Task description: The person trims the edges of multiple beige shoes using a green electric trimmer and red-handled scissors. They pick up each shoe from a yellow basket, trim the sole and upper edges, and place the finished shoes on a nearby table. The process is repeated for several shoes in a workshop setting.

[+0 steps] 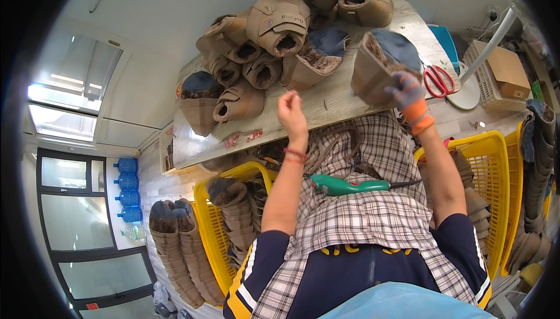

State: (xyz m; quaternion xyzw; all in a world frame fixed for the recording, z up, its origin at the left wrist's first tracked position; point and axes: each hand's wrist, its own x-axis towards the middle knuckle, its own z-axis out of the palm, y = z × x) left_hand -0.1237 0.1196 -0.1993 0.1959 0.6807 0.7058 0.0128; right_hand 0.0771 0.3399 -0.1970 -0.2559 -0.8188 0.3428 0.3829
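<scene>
My right hand (410, 103), in a grey and orange glove, is closed on the lower right edge of a khaki shoe upper (371, 74). Brown fleece lining and a blue-grey piece show at the top of this upper, which stands tilted on the table. Bare and with its fingers curled together, my left hand (293, 119) is raised by the table's near edge; anything between its fingertips is too small to see. Another fleece-lined upper (309, 68) lies just beyond it. Across my lap rests a green corded hand tool (350, 186).
More khaki shoes (280, 18) are heaped on the table (326, 109). Red-handled scissors (438, 81) lie at its right edge. Yellow baskets (213, 225) with stacked uppers stand on both sides of me. Blue water bottles (127, 182) line the left wall.
</scene>
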